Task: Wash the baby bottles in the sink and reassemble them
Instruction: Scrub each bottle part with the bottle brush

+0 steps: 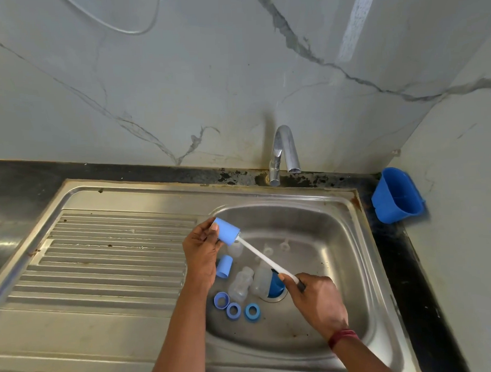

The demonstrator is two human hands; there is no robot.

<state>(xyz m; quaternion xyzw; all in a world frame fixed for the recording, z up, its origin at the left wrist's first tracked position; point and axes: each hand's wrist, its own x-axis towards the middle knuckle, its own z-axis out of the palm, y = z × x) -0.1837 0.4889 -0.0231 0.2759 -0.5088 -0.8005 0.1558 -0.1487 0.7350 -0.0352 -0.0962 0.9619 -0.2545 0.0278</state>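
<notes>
A blue bottle cap (227, 231) is held up over the sink's basin (295, 209), above and to the left of the drain (270, 299), with the fingers of the left hand (200, 247) curled round its closed end. A white brush handle (265, 259) runs out of the cap's open mouth and slants down towards the drain; the brush head is hidden inside the cap. The right hand (316, 297) hangs just right of the drain, its fingers closed tight on the handle's lower end, and a red band (343, 337) sits on that wrist. On the basin floor, a second blue cap (224, 266) lies on its side left of the drain. Two clear bottles (240, 282) lie between that cap and the drain, and a third clear bottle (235, 248) shows under the held cap. A dark blue piece (275, 286) rests right at the drain, against the nearer bottle. Three blue rings (233, 310) lie in a curved row just left of the drain, on its near side. Two clear teats (267, 251) lie beyond the drain, towards the chrome faucet (283, 154). A ribbed drainboard (116, 260) spreads far left of the drain. A blue container (396, 196) hangs on the wall well to the drain's right, over the black tabletop (403, 263).
</notes>
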